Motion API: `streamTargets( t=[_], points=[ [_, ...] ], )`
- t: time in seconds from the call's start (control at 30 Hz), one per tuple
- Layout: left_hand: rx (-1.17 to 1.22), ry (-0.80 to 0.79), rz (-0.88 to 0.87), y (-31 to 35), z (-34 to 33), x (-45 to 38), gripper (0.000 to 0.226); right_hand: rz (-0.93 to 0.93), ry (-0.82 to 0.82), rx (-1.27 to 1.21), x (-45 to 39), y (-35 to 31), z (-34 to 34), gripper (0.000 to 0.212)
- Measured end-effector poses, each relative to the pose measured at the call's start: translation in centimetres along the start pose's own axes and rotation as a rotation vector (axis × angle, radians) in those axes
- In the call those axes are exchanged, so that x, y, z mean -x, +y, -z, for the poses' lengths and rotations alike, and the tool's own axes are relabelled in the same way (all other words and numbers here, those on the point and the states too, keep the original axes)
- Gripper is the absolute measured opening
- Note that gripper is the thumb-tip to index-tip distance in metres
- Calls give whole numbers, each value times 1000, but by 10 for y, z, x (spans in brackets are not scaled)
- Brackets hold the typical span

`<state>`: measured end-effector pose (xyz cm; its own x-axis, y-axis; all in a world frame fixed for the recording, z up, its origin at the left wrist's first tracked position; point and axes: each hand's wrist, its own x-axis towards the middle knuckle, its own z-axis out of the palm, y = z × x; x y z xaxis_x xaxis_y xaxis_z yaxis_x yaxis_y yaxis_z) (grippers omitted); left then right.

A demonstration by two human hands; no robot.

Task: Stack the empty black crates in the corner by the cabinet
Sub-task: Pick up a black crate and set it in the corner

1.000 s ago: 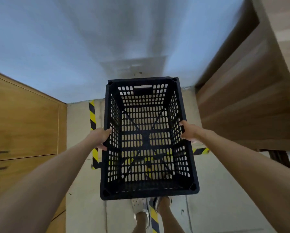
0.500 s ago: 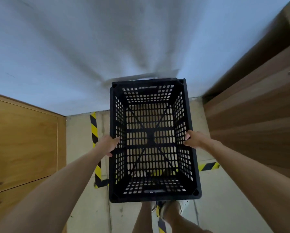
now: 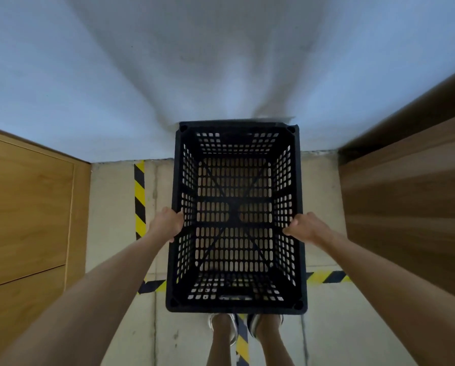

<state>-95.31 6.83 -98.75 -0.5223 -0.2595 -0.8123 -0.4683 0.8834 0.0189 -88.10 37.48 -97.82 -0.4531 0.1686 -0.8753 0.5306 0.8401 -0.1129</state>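
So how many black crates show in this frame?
1: the black crate, held between left hand and right hand above the floor near the wall. Another beneath it could be hidden.

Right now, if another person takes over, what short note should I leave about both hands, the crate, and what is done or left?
Left hand: grips the left long rim of the black crate.
Right hand: grips the right long rim.
Crate: empty, open side up, held between the wooden cabinet on the left and wooden panels on the right, its far end near the wall. Whether it rests on the floor cannot be told.
Done: crate brought to the corner.
Left: set it down, let go. No other crates are in view.
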Motion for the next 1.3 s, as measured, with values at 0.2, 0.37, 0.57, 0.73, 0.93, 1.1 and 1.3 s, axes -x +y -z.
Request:
streamTargets(
  t=[0.2,0.37,0.57,0.73,0.93,1.1,1.3],
  points=[
    [-38,13,43,-1,-25,-33,43,13,-44,55,-36,4,-10,21],
    [26,-37,106,3,-34,-53,47,52,-65,41,-59,9,-17,43],
    [-18,-138,70,0,-31,-57,50,24,-147,21,-69,5,-14,24],
    [-115,-88,-132,28,7,-28,59,44,-93,291,-54,-22,5,54],
    [-360,19,-434,68,61,42,60,302,183,310,5,-58,68,57],
    [-462,111,-549,95,117,122,62,366,281,295,84,-64,135,52],
    [-594,195,-692,120,194,226,62,325,409,300,200,-52,188,59]
  ],
)
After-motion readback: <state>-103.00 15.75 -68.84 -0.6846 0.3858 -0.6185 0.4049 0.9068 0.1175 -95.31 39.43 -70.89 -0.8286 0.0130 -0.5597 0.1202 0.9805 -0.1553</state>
